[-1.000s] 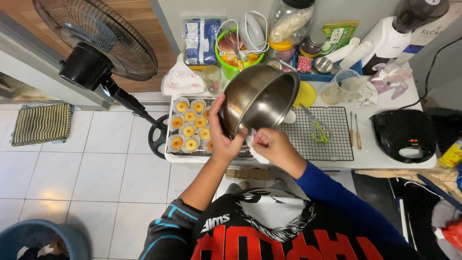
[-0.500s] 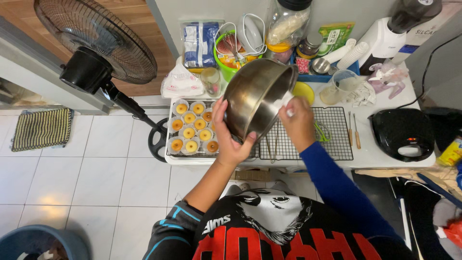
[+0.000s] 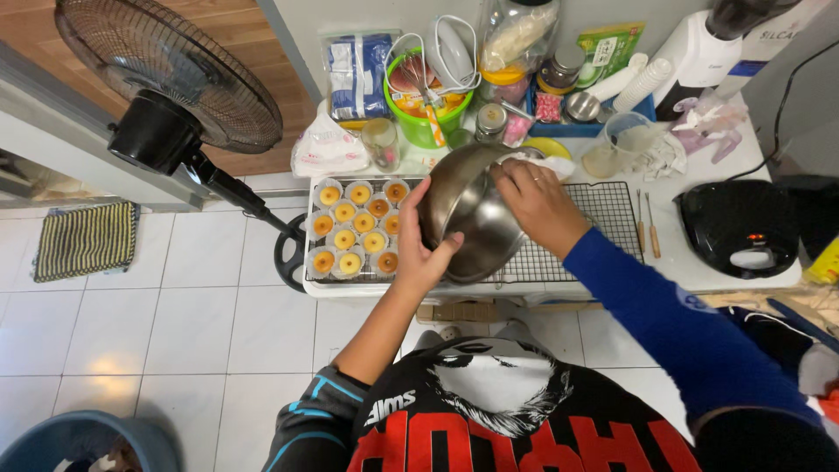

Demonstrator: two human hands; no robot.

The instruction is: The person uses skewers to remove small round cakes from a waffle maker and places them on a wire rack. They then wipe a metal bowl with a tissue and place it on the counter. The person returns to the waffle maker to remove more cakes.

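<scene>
Left hand: our left hand [image 3: 418, 253] is closed around the outer wall of the steel bowl [image 3: 468, 214], palm under its lower side, fingers wrapped.
Right hand: our right hand [image 3: 535, 203] lies over the rim with a white cloth [image 3: 544, 163] bunched at the fingertips, fingers curled on it.
Bowl position: tilted, mouth toward 1 o'clock, held above the wire cooling rack [image 3: 603, 229].
Method: we judge that a firm left grip and even cloth pressure round the inner wall suit this wiping.
Hazard: the tray of small cakes [image 3: 354, 229] sits close at 9 o'clock of the bowl; we keep the bowl off it.
Surroundings: glass measuring jug [image 3: 619, 144] at 2 o'clock; standing fan [image 3: 166, 87] at 10 o'clock.
</scene>
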